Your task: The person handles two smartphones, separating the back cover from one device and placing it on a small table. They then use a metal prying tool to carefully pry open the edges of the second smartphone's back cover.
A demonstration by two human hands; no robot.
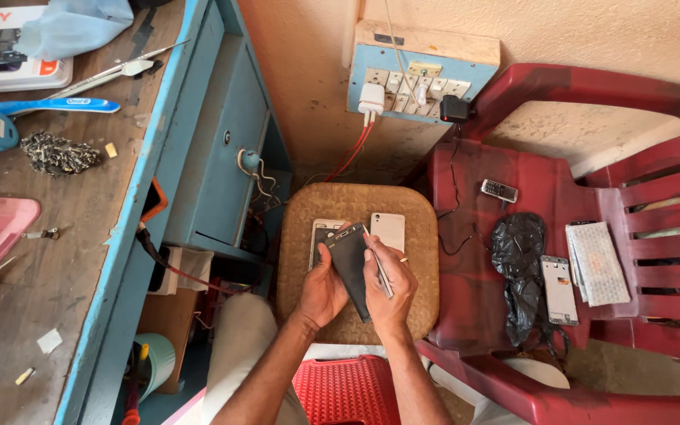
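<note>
Both hands grip the dark phone between them above the stool.

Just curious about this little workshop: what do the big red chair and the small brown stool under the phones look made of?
The chair looks like moulded plastic: glossy, one-piece, slatted. The stool top looks like woven cane or fibre: matt, brown, textured; hard to be sure.
</note>
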